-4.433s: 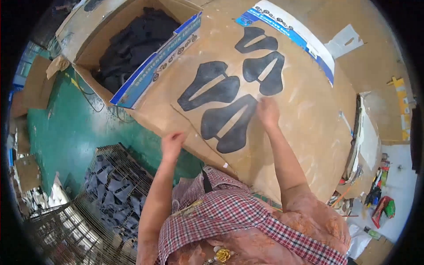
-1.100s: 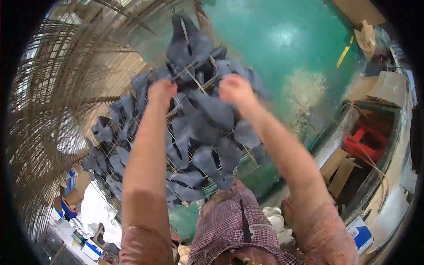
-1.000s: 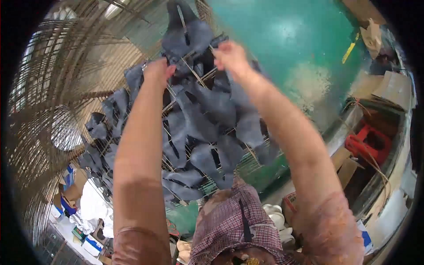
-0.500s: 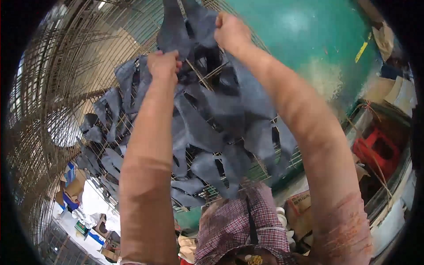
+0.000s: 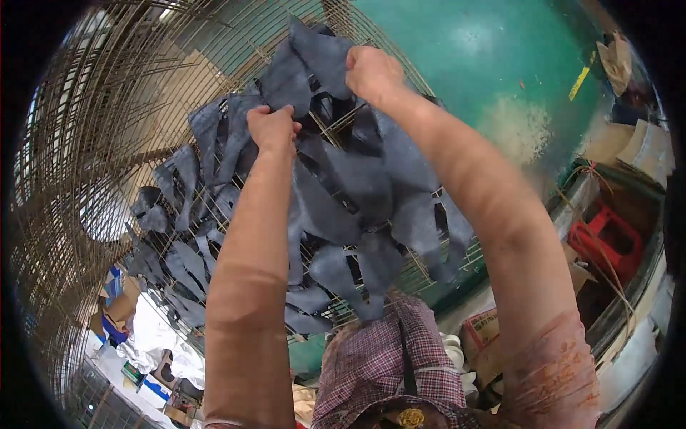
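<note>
Two dark grey, leather-like cut pieces are at the far end of a wire rack [image 5: 330, 130]. My left hand [image 5: 272, 129] pinches the near end of the left piece [image 5: 286, 80] between thumb and fingers. My right hand [image 5: 374, 71] grips the right edge of the right piece [image 5: 323, 57], its fingers closed. Both pieces lie nearly flat over the rack's bars, close together. Several similar dark grey pieces [image 5: 357, 175] cover the rack nearer to me, some overlapping, with bars showing in the gaps.
More wire racks [image 5: 78, 121] stand on the left. A green floor [image 5: 471, 43] lies beyond the rack on the right. At the right are cardboard [image 5: 643, 154] and a red plastic stool [image 5: 606, 243] beside a bin-like edge. White sheeting [image 5: 153, 332] and boxes lie at the lower left.
The two far pieces have come down and nearer, flatter on the rack. My right hand has shifted slightly nearer; my left hand moved a little right and nearer.
</note>
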Demonstrator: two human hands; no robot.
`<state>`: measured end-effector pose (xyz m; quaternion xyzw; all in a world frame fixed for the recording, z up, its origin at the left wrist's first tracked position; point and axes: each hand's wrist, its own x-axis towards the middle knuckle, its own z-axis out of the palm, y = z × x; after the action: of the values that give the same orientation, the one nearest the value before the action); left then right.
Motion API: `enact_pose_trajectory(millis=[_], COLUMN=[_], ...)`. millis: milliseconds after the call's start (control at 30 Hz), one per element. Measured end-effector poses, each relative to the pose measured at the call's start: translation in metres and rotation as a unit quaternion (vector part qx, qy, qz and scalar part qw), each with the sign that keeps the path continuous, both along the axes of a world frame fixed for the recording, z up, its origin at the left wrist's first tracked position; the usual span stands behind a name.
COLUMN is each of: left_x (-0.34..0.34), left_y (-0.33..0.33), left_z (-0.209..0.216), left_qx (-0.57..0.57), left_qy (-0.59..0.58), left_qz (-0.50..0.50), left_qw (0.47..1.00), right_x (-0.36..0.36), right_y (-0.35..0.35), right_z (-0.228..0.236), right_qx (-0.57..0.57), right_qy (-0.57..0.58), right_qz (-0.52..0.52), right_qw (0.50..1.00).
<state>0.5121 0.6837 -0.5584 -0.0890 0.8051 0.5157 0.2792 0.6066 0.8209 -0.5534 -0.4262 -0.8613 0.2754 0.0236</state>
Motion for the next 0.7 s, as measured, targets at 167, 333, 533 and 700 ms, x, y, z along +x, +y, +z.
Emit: enact_pose_trajectory(millis=[167,333,533,700], left_x=[-0.014,-0.027,-0.007,0.014], left_y=[-0.001,-0.003,-0.010,-0.029], left_z=[0.017,0.086,0.151,0.172], left_qx=[0.100,0.348,0.467,0.520], left_qy=[-0.131,-0.220,-0.221,-0.231], left_qz=[0.038,0.134,0.159,0.125], left_qw=[0.986,0.902,0.841,0.813], right_x=[-0.005,-0.011,-0.008,-0.011], right_y=[0.011,0.025,0.013,0.019], right_z=[0.012,0.093,0.179,0.186], right_qx=[-0.081,-0.329,-0.475,-0.468], right_qy=[0.160,0.397,0.486,0.619], right_qz=[-0.064,-0.178,-0.182,-0.052], right_qw=[0.982,0.838,0.711,0.629])
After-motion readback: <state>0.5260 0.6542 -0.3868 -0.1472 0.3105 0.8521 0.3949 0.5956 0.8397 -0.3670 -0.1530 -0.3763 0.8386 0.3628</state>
